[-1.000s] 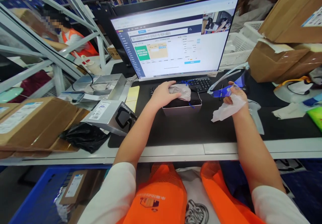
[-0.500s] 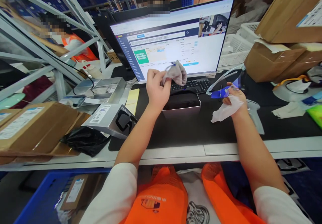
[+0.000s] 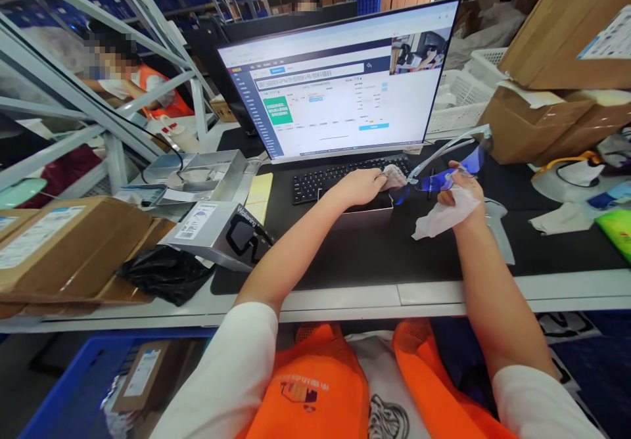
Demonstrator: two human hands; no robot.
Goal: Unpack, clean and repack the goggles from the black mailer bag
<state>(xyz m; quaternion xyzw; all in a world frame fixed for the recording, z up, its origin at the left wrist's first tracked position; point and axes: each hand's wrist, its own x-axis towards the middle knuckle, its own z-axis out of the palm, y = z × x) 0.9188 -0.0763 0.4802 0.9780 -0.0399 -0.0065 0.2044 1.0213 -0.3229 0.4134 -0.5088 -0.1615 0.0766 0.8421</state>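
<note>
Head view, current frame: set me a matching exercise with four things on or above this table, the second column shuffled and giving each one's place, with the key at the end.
Things
1. Gray cloth pouch
2. Blue-lensed glasses
3. Yellow paper pad
4. Black plastic bag

Places
A. Left of the keyboard
B. In the right hand
C. Left of the black mat, near the table's front edge
D. In the fingers of the left hand

Pairs: 1-D, 2-B, 3-A, 4-C
</note>
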